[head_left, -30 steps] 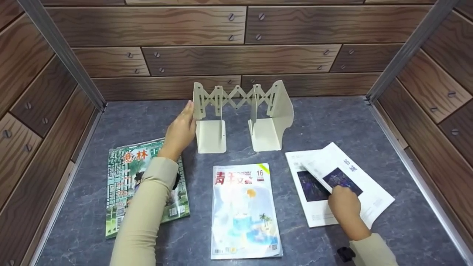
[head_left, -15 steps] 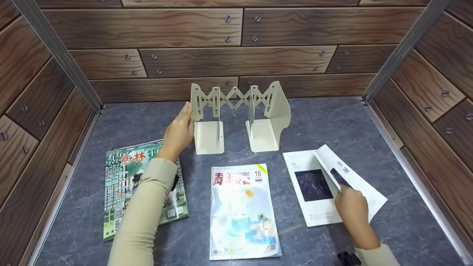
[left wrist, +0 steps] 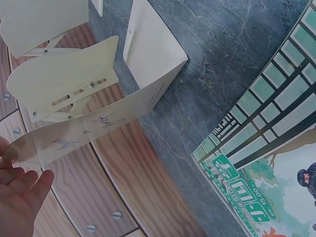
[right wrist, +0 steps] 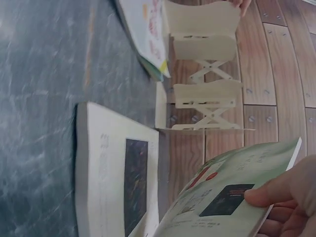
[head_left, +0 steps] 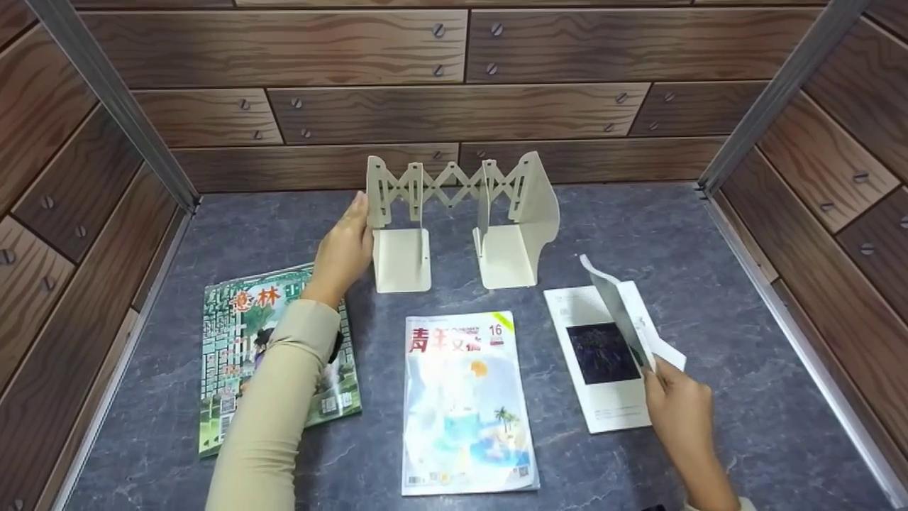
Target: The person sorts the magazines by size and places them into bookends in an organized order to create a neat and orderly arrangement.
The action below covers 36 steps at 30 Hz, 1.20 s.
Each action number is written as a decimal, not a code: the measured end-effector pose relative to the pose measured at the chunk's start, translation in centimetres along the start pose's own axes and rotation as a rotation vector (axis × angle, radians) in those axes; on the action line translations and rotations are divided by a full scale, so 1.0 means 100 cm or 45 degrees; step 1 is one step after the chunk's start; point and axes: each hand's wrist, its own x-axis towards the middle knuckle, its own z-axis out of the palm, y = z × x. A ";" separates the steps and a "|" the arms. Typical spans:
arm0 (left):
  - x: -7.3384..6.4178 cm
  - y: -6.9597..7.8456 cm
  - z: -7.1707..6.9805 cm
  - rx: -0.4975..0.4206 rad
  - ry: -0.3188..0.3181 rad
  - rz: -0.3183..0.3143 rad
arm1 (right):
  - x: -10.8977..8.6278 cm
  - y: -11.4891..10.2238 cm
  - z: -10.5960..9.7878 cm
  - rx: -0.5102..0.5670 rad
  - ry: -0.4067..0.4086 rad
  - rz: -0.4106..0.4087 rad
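In the head view, a cream expandable bookend stands at the back. My left hand rests its fingers on the outer face of the left end panel. On the right, my right hand pinches the edge of a thin white magazine, thumb on the cover near a dark picture. The magazine is raised on edge and bends a little. Under and beside it a second white magazine with a dark square picture lies flat, partly hidden by the raised one.
A magazine with a blue seaside cover lies front centre. Green illustrated magazines lie at the left, partly under the left forearm. Wood-patterned walls and metal corner posts enclose the dark marbled tabletop.
My right hand has turned the upper white magazine from lying slanted to nearly upright and shifted slightly right, uncovering more of the lower one. The left hand stays at the bookend.
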 end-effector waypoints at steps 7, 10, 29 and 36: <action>0.001 0.000 0.001 0.010 0.010 0.011 | 0.000 -0.016 -0.004 0.111 0.115 0.001; 0.001 0.000 0.001 0.013 0.011 0.016 | 0.000 -0.021 -0.004 0.163 0.191 -0.038; -0.001 -0.001 0.001 0.008 -0.001 0.000 | 0.040 -0.050 0.047 0.563 0.234 -0.121; 0.000 -0.001 0.002 0.007 -0.006 -0.008 | 0.064 -0.062 0.080 0.693 0.258 -0.124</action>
